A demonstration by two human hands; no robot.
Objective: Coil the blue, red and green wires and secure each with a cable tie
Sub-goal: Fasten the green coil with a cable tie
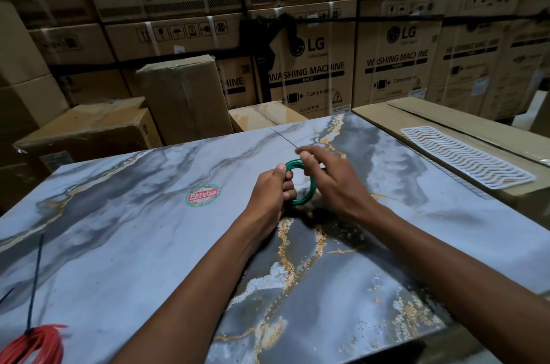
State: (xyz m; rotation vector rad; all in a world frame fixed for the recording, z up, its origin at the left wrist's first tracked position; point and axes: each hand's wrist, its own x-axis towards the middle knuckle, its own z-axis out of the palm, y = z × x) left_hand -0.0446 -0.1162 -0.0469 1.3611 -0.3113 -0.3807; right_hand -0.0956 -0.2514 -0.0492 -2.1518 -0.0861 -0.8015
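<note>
My left hand [272, 189] grips a small green wire coil [309, 189] above the middle of the marble-patterned table [134, 229]. My right hand [324, 176] pinches the top of the coil, where a thin black cable tie [284, 138] sticks out away from me. A red wire coil [35, 344] lies at the near left corner, with a long black cable tie [35, 277] pointing up from it. A blue wire is not in view.
A round red and green sticker [203, 195] marks the table left of my hands. A white wavy plastic mat [464, 158] lies on a carton at the right. Stacked cardboard cartons [309, 65] wall in the far side and the left.
</note>
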